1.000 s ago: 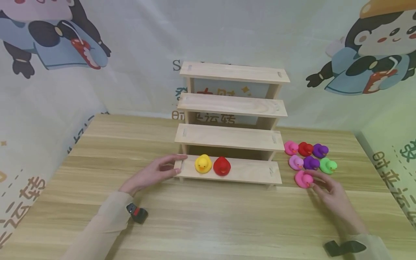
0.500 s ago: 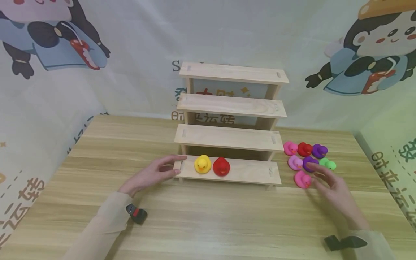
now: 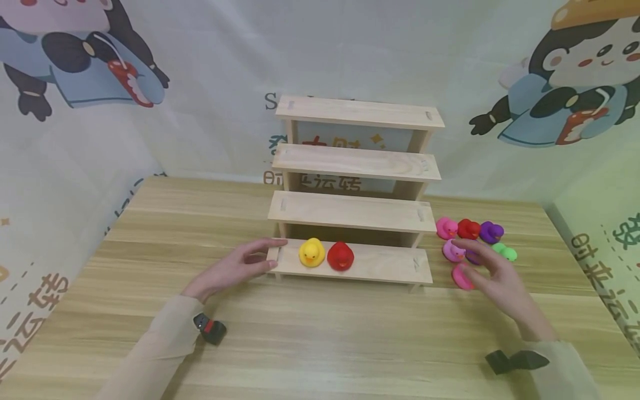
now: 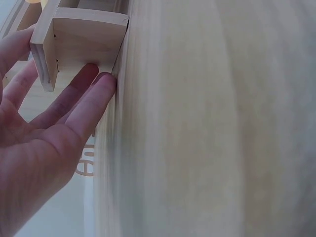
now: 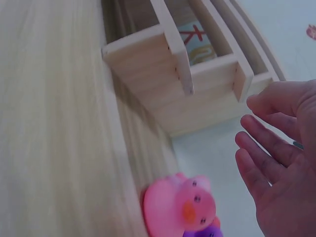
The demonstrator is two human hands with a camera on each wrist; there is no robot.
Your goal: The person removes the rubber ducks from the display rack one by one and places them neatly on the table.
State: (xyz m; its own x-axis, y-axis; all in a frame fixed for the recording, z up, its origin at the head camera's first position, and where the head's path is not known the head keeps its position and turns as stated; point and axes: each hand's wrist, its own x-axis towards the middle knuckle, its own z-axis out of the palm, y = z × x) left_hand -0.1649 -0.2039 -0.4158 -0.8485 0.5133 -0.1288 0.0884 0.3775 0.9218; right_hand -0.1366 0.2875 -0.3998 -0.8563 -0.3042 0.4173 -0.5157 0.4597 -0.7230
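Observation:
A wooden stepped shelf stands on the table; its lowest step bears a yellow rubber duck and a red rubber duck. My left hand rests with extended fingers at that step's left end, also seen in the left wrist view beside the shelf's end. Over the ducks at the right hovers my right hand, its fingers apart and holding nothing. Beneath its fingers are a light-pink duck and a hot-pink duck, the latter partly hidden. A purple duck is mostly covered by the hand.
Behind these sit another pink duck, a red duck and a purple duck. A green duck lies right of the hand. A printed cloth hangs behind the wooden table.
My right hand has let go of the front hot-pink duck, lifted off it and moved left and back over the group. My left hand stays at the shelf's end.

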